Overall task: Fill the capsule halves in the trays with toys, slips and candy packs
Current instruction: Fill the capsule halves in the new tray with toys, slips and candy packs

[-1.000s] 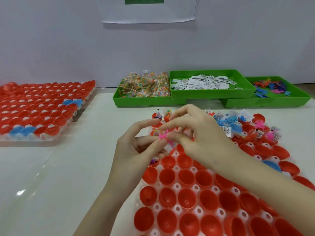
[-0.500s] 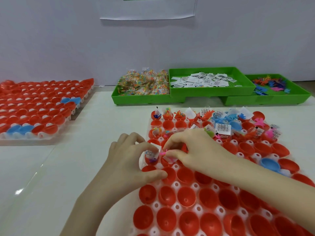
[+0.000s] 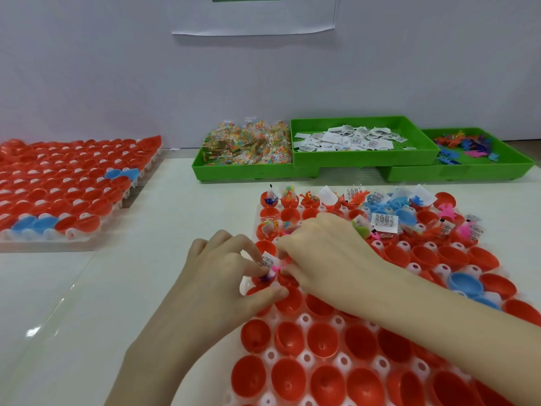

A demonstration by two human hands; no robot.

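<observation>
White table (image 3: 146, 288) — green trays (image 3: 363, 159) behind

We sit at a packing bench in a small workshop: green bins (image 3: 363, 159) of supplies beyond our hands, capsule trays (image 3: 73, 189) to their left, bare wall (image 3: 117, 68) behind.
</observation>
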